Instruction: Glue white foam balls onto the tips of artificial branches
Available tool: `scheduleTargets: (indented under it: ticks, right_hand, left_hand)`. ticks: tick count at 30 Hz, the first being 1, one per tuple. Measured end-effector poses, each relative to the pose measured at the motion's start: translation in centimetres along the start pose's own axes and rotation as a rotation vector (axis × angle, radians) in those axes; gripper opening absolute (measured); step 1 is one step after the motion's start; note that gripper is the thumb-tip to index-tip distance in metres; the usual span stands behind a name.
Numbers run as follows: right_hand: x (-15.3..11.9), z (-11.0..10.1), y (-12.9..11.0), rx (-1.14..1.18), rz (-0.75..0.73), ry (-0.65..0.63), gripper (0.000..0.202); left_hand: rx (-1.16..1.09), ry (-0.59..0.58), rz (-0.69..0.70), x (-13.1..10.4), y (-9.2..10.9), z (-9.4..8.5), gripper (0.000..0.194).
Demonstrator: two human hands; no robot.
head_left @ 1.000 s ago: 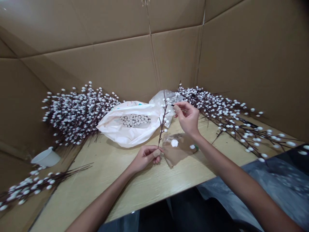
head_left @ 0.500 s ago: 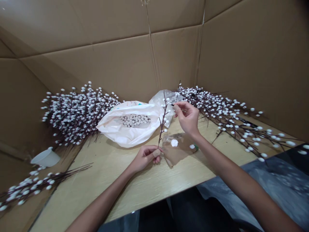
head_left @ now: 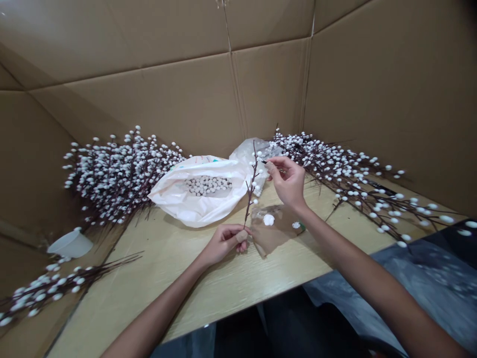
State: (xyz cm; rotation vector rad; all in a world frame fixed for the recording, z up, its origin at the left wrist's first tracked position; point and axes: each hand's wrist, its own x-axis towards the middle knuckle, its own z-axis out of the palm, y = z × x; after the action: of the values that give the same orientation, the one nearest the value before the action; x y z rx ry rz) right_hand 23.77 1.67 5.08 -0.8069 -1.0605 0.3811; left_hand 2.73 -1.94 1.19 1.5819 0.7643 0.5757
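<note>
Your left hand (head_left: 226,240) pinches the foot of a thin dark twig (head_left: 250,191) and holds it nearly upright over the bench (head_left: 208,278), just left of a clear film sheet (head_left: 274,231) that lies flat with a white blob on it. Only a few white buds sit on the twig, most of them near its top.

The risk, as I judge it, lies in that low grip: the twig is slender and held at one end only, so any sideways push from your right hand (head_left: 286,180) could bend or twist it, and a bud just seated might slip off or set crooked. A loose bud would likely roll toward the near edge or into the open white bag of buds (head_left: 203,191) behind. Your right forearm also passes right over the film sheet, so a dropped wrist could smear whatever is on it.

Your right hand is raised at the twig's upper part, fingers curled and thumb meeting forefinger in a pinch; what it holds there is too small to make out. Your left wrist rests low near the bench, fingers closed on the stem. Finished budded branches (head_left: 119,176) lie piled far left and right.
</note>
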Motion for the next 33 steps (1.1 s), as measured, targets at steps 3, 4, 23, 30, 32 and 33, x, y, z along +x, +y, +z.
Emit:
scheduleTargets:
  ticks: [3, 4, 23, 30, 32, 33]
  right_hand:
    - [0.0, 0.0, 0.1, 0.009, 0.003, 0.000, 0.010]
    - [0.1, 0.0, 0.1, 0.009, 0.003, 0.002, 0.011]
    - [0.5, -0.2, -0.3, 0.031, -0.020, 0.083, 0.010]
    - [2.0, -1.4, -0.5, 0.065, -0.069, 0.201, 0.013]
    - [2.6, -1.8, -0.5, 0.079, -0.085, 0.235, 0.013]
    - [2.8, -2.0, -0.5, 0.084, -0.095, 0.247, 0.013]
  left_hand:
    - [0.002, 0.002, 0.003, 0.0, 0.0, 0.0, 0.035]
    - [0.004, 0.003, 0.004, 0.0, 0.0, 0.0, 0.035]
    - [0.002, 0.020, 0.000, 0.1, -0.1, -0.1, 0.035]
    - [0.054, 0.046, -0.016, 0.1, 0.1, -0.1, 0.035]
    - [0.064, 0.048, -0.015, 0.0, 0.0, -0.1, 0.035]
    - [0.066, 0.051, -0.016, 0.0, 0.0, -0.1, 0.035]
